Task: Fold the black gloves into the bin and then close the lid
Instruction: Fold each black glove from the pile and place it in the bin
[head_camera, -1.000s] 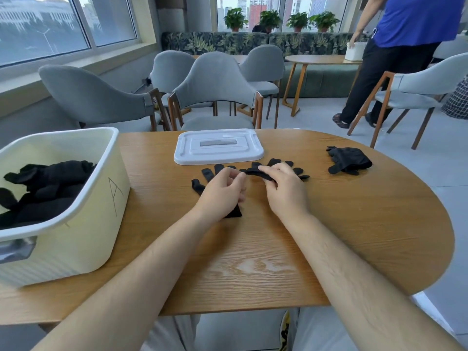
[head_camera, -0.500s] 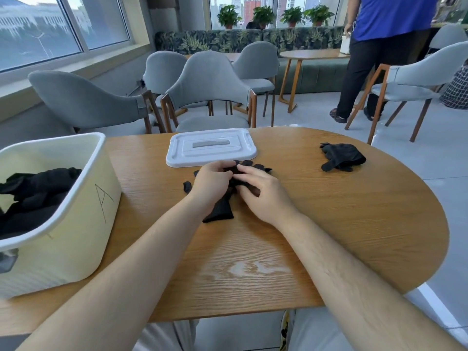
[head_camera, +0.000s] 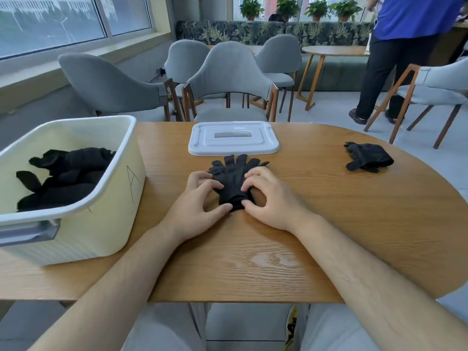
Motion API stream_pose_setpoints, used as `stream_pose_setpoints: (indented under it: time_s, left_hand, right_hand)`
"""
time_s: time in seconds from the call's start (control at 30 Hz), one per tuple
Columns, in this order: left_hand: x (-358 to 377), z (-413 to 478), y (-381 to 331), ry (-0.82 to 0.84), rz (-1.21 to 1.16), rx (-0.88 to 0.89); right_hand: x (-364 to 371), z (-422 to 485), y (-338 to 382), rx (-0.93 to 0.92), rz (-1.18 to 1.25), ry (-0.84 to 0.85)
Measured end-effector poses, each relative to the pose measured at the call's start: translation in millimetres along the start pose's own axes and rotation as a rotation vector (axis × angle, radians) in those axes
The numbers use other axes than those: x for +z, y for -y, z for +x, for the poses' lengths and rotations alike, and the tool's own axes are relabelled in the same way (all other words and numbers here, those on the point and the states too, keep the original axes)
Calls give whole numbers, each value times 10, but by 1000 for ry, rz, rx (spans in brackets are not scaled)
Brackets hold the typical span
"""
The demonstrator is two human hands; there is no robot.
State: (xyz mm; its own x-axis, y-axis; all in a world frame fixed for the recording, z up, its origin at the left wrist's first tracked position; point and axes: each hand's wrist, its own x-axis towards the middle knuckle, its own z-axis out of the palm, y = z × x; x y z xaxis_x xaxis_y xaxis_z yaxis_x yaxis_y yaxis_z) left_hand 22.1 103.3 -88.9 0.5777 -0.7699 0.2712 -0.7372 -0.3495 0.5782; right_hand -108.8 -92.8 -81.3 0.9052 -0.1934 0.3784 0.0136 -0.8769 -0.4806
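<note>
The stacked gloves [head_camera: 234, 178] lie mid-surface [head_camera: 329, 224], fingers fanned toward the white lid [head_camera: 233, 138] just beyond them. Both hands pinch them near the cuff, the left hand [head_camera: 200, 201] and right hand [head_camera: 268, 196] from either side, fingers curled, thumbs on the cuff. The open bin [head_camera: 106, 224] stands at the left, well apart, with black gloves piled inside [head_camera: 65, 173]. A glove bundle [head_camera: 367, 157] lies far right. Grey chairs [head_camera: 230, 79] crowd the far edge.

Bright, even daylight enters from windows [head_camera: 50, 21] at the left and rear. A soft glare patch shines on the table [head_camera: 266, 259]. Wide-angle bending curves the edges.
</note>
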Motion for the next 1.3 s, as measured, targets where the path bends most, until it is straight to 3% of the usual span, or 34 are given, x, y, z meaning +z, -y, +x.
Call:
stream_pose_setpoints:
  time_s: [0.13,0.63,0.93,1.1,1.3]
  left_hand:
    - [20,18,-2,-7,55,83]
    - [48,23,-25,-58,72,108]
    - [55,11,-23,-82,138,249]
    - [101,26,-37,-112,230,335]
    - [100,8,-17,-138,302,379]
  right_hand:
    - [13,-6,-21,-35,29,-6]
    - [-56,16,-141,-14,168,4]
    - [-37,21,-100,-86,25,30]
    - [4,265,3,-18,-72,-48]
    - [294,925,130,206,-209,163]
